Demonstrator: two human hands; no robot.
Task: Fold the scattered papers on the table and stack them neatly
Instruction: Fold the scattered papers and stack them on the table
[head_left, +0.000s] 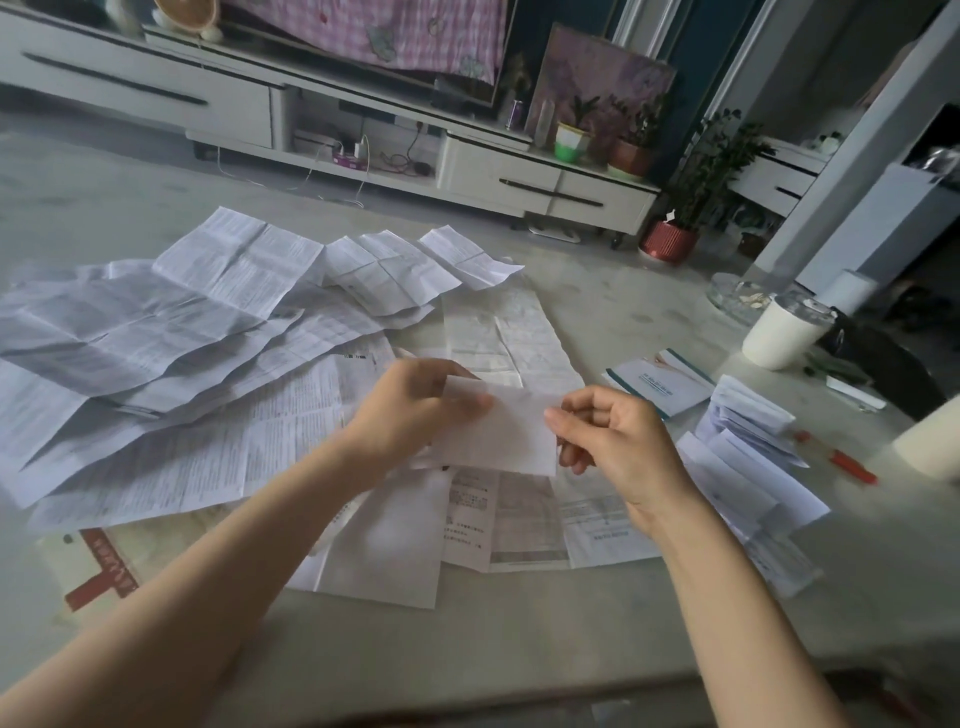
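Head view: no writing reads clearly. The sheets (156, 338) spread out left of and beyond the fingers carry dense fine print, too small to make out. A sheet (467, 519) just below the fingers has dark block characters, blurred. A sheet (98, 566) far down to the left shows bold red marks, illegible. A teal-edged booklet (660, 384) beyond the right fingers has a faint title line that I cannot read.

The slip (498, 426) is a small white folded rectangle, its face nearly blank, held up above the table (519, 649) between both hands. The left hand (415, 405) grips its left end with curled fingers over the top edge. The right hand (618, 441) pinches its right edge between thumb and forefinger, the other fingers curled loosely under. To the right of the right fingers stands a stack (748, 431) of folded papers, a red pen (847, 462) beside it.
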